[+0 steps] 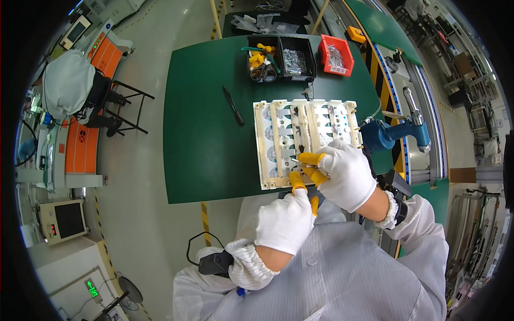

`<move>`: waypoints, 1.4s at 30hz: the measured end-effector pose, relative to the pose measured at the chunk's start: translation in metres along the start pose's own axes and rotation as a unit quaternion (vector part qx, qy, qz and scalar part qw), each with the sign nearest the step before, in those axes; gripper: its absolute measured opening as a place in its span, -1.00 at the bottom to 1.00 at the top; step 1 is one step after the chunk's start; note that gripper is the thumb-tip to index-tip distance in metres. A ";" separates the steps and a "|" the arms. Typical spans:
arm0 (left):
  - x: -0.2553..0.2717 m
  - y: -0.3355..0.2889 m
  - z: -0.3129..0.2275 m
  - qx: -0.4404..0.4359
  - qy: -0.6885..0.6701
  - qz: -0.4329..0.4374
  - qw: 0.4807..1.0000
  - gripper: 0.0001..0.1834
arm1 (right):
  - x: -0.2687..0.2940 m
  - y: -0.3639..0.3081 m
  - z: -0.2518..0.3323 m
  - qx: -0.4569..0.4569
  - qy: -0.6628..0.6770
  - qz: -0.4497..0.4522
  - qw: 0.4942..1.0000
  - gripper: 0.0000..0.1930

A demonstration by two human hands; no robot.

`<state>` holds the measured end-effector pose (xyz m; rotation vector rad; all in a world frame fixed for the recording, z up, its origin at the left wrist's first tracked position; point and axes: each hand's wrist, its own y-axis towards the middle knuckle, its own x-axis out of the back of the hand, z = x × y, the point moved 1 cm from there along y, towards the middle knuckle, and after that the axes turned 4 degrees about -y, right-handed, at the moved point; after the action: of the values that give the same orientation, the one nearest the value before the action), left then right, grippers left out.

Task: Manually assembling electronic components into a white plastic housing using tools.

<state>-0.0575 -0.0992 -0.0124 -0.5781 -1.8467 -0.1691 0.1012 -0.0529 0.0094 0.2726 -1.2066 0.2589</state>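
Squarely before you, the white frame (264, 160) lies on the green table (209, 155), close to its near side, probably for easy reach. Your right hand (348, 179) is curled over it, fingertips pinched around a slim metal piece (294, 159). Your left hand (286, 222) rests half open at the frame's near edge, seemingly to steady it; whether it grips anything, I can't tell. Beyond lie a pen (234, 106), black bins (295, 78) and a red bin (347, 56), likely kept clear of your wrists; a blue tool (380, 135) sits rightward.
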 end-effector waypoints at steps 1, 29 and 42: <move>-0.001 0.000 -0.001 0.000 0.006 -0.010 1.000 -0.62 | 0.001 0.000 0.000 -0.050 0.031 0.025 0.998 -0.79; 0.098 0.068 0.055 -0.099 0.026 0.217 0.971 -0.64 | -0.002 0.033 -0.032 -0.088 0.134 0.191 0.968 -0.78; -0.021 0.423 0.075 -0.210 0.362 0.010 0.908 -0.82 | -0.005 0.029 -0.037 -0.091 0.181 0.252 0.946 -0.80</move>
<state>0.0811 0.2915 -0.1282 -0.7088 -1.0750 -0.6865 0.1220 -0.0131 -0.0059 -0.2456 -0.9086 0.6113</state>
